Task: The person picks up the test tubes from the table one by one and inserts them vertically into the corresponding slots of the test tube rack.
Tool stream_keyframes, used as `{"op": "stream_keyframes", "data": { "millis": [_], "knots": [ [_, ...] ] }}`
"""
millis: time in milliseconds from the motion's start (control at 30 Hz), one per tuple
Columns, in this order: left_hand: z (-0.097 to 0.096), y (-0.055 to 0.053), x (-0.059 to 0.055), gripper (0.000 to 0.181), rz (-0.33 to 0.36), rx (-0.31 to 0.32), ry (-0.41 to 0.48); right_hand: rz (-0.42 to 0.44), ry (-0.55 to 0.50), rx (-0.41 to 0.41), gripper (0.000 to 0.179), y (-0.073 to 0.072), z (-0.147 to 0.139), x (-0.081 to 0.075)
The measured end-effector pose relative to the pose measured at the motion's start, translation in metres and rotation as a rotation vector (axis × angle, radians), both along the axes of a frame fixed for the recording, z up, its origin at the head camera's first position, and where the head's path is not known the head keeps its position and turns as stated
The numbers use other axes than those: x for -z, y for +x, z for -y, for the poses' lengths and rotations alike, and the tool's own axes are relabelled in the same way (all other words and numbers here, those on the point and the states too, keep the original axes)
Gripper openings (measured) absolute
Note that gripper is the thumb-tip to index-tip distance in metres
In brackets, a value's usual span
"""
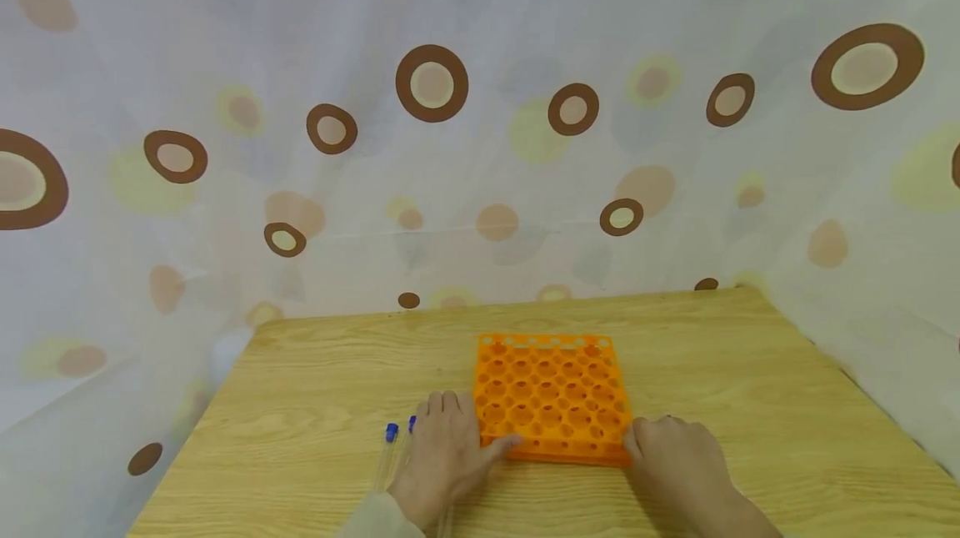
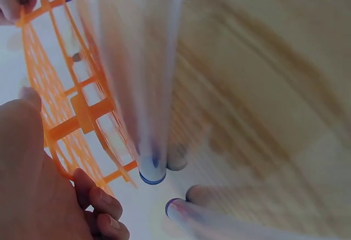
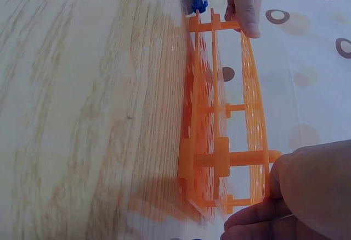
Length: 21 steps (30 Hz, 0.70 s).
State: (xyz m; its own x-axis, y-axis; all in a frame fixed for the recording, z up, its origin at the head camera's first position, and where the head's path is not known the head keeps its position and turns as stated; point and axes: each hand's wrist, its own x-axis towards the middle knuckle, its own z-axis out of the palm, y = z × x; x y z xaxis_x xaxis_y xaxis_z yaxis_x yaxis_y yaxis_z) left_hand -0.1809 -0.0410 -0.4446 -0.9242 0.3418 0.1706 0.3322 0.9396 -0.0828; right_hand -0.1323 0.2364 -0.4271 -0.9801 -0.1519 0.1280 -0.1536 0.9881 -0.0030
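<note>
An orange test tube rack [image 1: 551, 392] with rows of round holes lies on the wooden table between both hands. My left hand [image 1: 446, 455] holds its left side near the front corner, with the thumb along the front edge. In the left wrist view the fingers of that left hand [image 2: 33, 163] bend around the rack's end. At the front right corner, my right hand [image 1: 678, 455] grips the rack; the right wrist view shows the thumb of the right hand [image 3: 312, 190] at the top plate and fingers curled below. The rack's holes hold no tubes.
Clear tubes with blue caps [image 1: 392, 433] lie left of the rack, partly hidden by the left hand and forearm. The wooden table [image 1: 337, 371] ends at a white spotted curtain [image 1: 480, 146] behind and at both sides.
</note>
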Motion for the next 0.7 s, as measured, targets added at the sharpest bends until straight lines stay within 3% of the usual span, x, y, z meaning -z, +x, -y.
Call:
{"op": "stream_keyframes", "data": {
  "millis": [367, 567, 700],
  "knots": [
    [0.0071, 0.0021, -0.0088, 0.081, 0.025, 0.033, 0.04, -0.072, -0.004, -0.013, 0.029, -0.0018, -0.002, 0.0019],
    [0.0077, 0.0034, -0.0045, 0.085, 0.062, 0.027, 0.067, -0.033, -0.077, 0.014, 0.031, -0.003, 0.0008, 0.0008],
    [0.0061, 0.0073, -0.0024, 0.083, 0.072, 0.045, 0.079, 0.004, -0.064, 0.017, 0.028, -0.0004, -0.0002, 0.0003]
  ]
}}
